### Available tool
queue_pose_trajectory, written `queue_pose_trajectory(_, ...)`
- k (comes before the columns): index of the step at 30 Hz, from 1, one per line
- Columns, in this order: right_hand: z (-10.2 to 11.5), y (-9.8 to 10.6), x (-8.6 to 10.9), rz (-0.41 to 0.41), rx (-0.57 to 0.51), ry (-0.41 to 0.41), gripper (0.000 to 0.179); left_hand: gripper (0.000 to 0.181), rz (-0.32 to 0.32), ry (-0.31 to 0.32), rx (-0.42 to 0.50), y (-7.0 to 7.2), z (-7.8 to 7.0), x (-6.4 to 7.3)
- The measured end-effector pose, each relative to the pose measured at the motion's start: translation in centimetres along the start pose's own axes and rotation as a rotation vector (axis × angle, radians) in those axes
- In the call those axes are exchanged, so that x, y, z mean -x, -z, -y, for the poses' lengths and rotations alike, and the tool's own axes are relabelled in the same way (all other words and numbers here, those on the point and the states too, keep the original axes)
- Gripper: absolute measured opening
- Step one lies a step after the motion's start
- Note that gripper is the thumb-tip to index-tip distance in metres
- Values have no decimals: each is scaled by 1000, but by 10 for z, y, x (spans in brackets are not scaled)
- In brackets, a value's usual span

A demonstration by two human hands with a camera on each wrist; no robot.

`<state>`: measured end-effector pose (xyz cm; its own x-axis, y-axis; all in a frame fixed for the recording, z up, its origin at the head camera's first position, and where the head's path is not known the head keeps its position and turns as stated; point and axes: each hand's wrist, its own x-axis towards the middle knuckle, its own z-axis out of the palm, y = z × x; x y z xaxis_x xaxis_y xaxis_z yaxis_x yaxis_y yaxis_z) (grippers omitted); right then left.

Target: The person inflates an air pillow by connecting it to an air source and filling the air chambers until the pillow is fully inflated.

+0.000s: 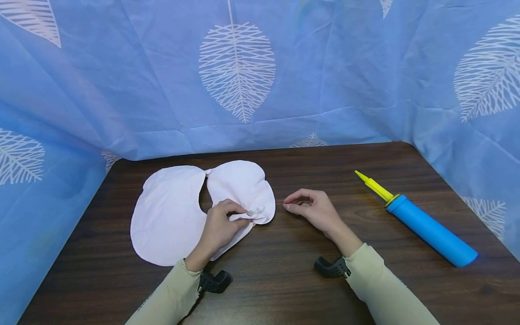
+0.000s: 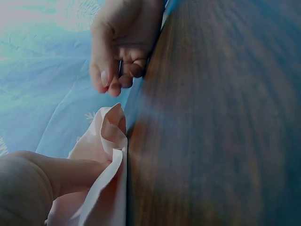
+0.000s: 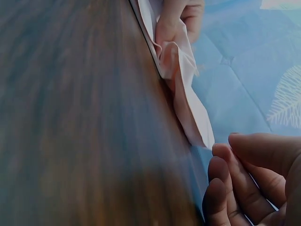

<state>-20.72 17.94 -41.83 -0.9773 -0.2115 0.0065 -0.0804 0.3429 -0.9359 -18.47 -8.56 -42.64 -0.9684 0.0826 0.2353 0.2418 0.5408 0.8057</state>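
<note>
A pale pinkish-white cloth bib [image 1: 168,212] lies at the left of the table, two rounded lobes around a neck opening. My left hand [image 1: 221,223] pinches a gathered fold of its right lobe between thumb and fingers; the left wrist view shows the bunched cloth [image 2: 110,136] raised at the thumb. My right hand [image 1: 314,210] is just right of the bib's edge, thumb and forefinger brought together. A thin reddish strand [image 1: 279,201] shows faintly at those fingertips, towards the cloth; what it is I cannot tell.
A blue hand pump [image 1: 430,230] with a yellow nozzle lies at the right of the dark wooden table [image 1: 276,293]. Blue cloth [image 1: 325,67] with white leaf prints hangs behind the table and along its sides. Black devices sit at both wrists.
</note>
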Motion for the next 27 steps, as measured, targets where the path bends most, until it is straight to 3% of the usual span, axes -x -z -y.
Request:
queue_pose_trajectory(17, -16, 52, 35, -54, 96, -70, 35, 17, -6, -13, 12, -2, 2, -1)
queue_pose_trajectory(27, -19, 63, 42, -91, 105, -63, 34, 15, -1, 1, 7, -1, 3, 0)
